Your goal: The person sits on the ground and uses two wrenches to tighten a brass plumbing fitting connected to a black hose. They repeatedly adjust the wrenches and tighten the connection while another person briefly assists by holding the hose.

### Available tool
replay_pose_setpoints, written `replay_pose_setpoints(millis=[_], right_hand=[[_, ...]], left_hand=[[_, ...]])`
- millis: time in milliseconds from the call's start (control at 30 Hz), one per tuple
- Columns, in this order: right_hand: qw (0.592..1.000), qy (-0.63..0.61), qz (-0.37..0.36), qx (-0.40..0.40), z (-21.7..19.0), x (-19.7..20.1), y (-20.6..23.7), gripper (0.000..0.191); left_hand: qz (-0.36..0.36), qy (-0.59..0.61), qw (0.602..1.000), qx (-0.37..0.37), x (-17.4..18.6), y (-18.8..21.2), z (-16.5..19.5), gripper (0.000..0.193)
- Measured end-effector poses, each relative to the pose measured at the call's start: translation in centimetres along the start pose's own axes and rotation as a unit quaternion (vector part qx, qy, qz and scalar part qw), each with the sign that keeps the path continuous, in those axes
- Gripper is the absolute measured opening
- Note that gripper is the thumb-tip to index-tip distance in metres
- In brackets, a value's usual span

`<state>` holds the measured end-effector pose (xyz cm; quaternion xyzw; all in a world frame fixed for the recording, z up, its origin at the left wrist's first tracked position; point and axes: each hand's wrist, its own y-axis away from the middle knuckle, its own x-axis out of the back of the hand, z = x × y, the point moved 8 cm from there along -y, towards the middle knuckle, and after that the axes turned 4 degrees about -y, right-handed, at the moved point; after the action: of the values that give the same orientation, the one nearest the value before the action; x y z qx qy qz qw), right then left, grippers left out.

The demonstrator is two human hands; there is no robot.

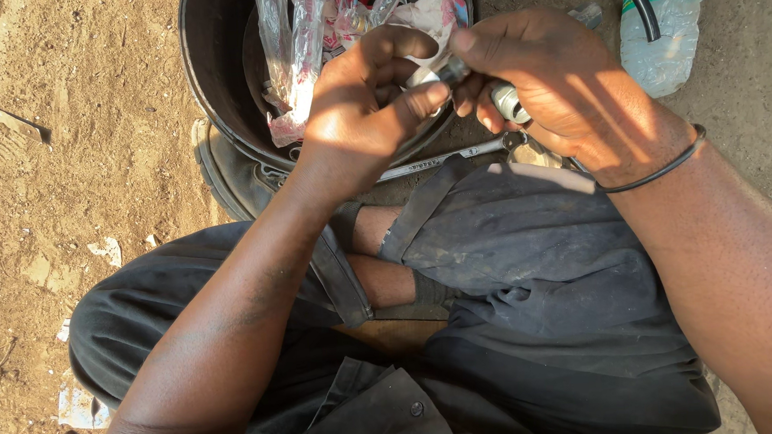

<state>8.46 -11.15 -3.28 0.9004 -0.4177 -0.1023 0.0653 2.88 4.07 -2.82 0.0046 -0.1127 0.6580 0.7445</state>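
We sit on bare dirt ground (70, 127) before a dark round tub (216, 94) stuffed with plastic wrappers (297, 65); a clear bottle (665, 48) and a spanner (440, 161) lie near. Our left hand (360, 110) and right hand (562, 83) are both closed on a small metal fitting (509, 101), held over the tub's rim. We judge steady, aligned twisting works best here.
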Motion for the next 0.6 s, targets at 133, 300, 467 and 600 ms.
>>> replay_pose_setpoints(millis=[133, 300, 467, 600], right_hand=[[0.998, -0.003, -0.062, 0.032, -1.0, -1.3, 0.3, 0.027], [0.974, 0.224, -0.029, 0.007, -1.3, -2.4, 0.6, 0.035], [0.96, 0.28, -0.005, -0.002, -1.4, -1.6, 0.0, 0.029], [0.973, 0.227, 0.002, 0.035, -1.5, -0.1, 0.2, 0.026]], left_hand=[[-0.011, 0.103, 0.991, 0.086, -0.3, -0.2, -1.3, 0.041], [-0.015, 0.119, 0.984, 0.135, -0.1, 0.0, -2.0, 0.046], [-0.061, 0.146, 0.969, 0.188, -0.3, -0.1, -3.5, 0.033], [-0.08, 0.228, 0.957, 0.16, 0.5, -0.5, -3.6, 0.022]])
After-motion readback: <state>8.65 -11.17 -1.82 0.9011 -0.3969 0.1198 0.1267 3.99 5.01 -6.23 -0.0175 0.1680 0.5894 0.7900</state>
